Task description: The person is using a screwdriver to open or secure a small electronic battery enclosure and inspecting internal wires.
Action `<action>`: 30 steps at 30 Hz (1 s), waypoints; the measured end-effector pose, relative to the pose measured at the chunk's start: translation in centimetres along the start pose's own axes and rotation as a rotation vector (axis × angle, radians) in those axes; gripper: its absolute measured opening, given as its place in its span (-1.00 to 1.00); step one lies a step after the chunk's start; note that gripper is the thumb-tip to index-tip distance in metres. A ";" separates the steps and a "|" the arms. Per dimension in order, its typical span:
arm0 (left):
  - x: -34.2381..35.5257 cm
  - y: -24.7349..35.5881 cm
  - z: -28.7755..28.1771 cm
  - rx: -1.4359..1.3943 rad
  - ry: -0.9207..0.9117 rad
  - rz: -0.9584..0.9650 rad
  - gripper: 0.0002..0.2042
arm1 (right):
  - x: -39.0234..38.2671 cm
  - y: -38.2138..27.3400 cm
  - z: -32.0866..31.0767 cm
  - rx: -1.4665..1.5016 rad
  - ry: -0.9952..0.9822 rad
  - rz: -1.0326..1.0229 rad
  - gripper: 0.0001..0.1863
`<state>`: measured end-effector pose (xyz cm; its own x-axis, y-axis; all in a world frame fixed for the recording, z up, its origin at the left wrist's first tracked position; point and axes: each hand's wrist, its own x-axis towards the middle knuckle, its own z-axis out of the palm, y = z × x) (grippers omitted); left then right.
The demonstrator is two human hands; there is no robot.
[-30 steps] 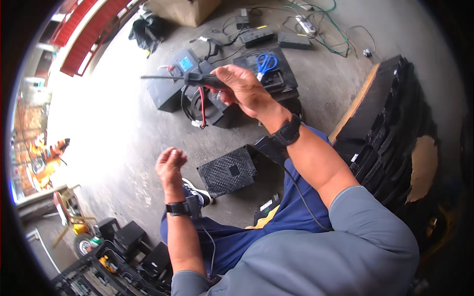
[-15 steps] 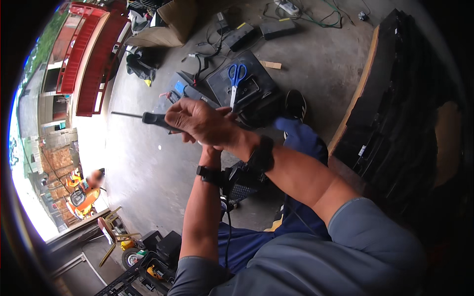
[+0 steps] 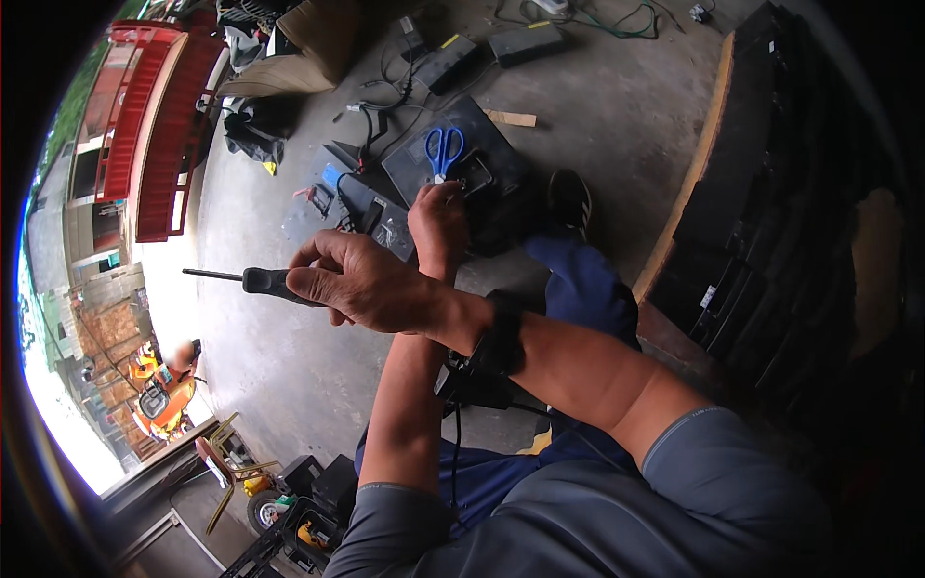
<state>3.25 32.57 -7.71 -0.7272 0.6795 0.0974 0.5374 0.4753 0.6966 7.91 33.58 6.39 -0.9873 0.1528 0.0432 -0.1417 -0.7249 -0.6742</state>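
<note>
A screwdriver (image 3: pixel 273 281) with a black handle and dark shank points left. My right hand (image 3: pixel 356 281) is closed around its handle, crossing above my left forearm. Farther down, my left hand (image 3: pixel 438 231) has its fingers curled at the blades of blue-handled scissors (image 3: pixel 444 149), which it partly hides. The scissors rest over a black box-shaped unit (image 3: pixel 496 140) on the floor. Beside it lies an opened dark casing (image 3: pixel 361 204) with a blue patch and wires, partly behind my right hand.
Black power bricks (image 3: pixel 446 64) and cables lie beyond the unit, near a cardboard box (image 3: pixel 318 48). A large dark panel (image 3: pixel 742 202) with a wooden edge stands to the right. A chair (image 3: pixel 224 462) and tool case (image 3: pixel 313 530) are lower left; a person (image 3: pixel 178 361) sits outside.
My hands have moved apart. My right hand went down and left with the screwdriver, while my left hand reached out to the scissors' blades. The view has shifted slightly.
</note>
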 end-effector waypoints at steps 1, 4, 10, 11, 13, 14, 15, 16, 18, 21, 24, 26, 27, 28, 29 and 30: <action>-0.2 -0.1 0.0 0.001 0.046 0.054 -0.89 | 0.0 0.1 0.0 -0.012 -0.006 -0.012 -0.55; -1.3 -0.3 -0.1 -0.035 0.128 0.099 -0.91 | 0.0 0.6 -0.3 -0.026 -0.002 -0.024 -0.55; -9.6 -4.6 -7.0 -0.252 -0.195 -0.038 -0.70 | -0.1 0.1 -0.3 -0.093 0.005 -0.063 -0.49; -11.5 -3.4 -8.1 -0.132 -0.050 0.011 -0.74 | -0.3 -0.4 -0.3 -0.133 0.014 -0.061 -0.47; -17.7 -3.3 -11.9 -0.128 -0.334 -0.238 -0.86 | 0.4 0.3 0.1 -0.073 0.025 -0.032 -0.55; -20.8 -2.3 -13.7 -0.042 -0.541 -0.457 -0.82 | 0.5 0.7 -0.1 -0.088 0.029 -0.012 -0.52; -24.8 -1.4 -15.3 -0.044 -0.655 -0.465 -0.82 | 0.3 0.0 0.6 -0.120 0.032 0.022 -0.50; -27.1 1.8 -16.7 -0.099 -0.747 -0.531 -0.83 | 0.6 0.5 0.2 -0.149 0.037 0.044 -0.51; -33.4 5.6 -19.5 -0.177 -0.870 -0.576 -0.84 | 0.8 0.3 0.8 -0.257 0.062 0.025 -0.59; -42.0 8.8 -20.9 -0.220 -0.746 -0.882 -0.80 | 1.4 1.5 -0.3 -0.250 0.079 0.004 -0.71; -44.3 11.3 -22.5 -0.207 -0.697 -0.837 -0.78 | 0.9 2.8 -1.4 -0.277 0.134 0.010 -0.74; -46.9 12.4 -22.8 -0.192 -0.607 -0.863 -0.77 | 0.7 3.8 -2.1 -0.341 0.111 0.022 -0.75; -47.9 12.6 -22.9 -0.179 -0.576 -0.879 -0.76 | 0.5 4.4 -2.4 -0.364 0.132 0.046 -0.73; -49.5 12.6 -23.1 -0.118 -0.599 -0.908 -0.73 | 0.3 4.8 -2.5 -0.390 0.153 0.091 -0.73; -51.1 13.0 -23.3 -0.119 -0.568 -0.910 -0.73 | 0.3 5.5 -3.4 -0.405 0.137 0.101 -0.72; -52.6 13.4 -23.6 -0.167 -0.555 -0.984 -0.69 | 0.0 5.6 -3.4 -0.428 0.128 0.104 -0.71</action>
<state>38.61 -9.95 13.24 -0.4899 0.2269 -0.8417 -0.2544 0.8863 0.3869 7.32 31.82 0.06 -0.9740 0.1953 -0.1144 0.0269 -0.4018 -0.9153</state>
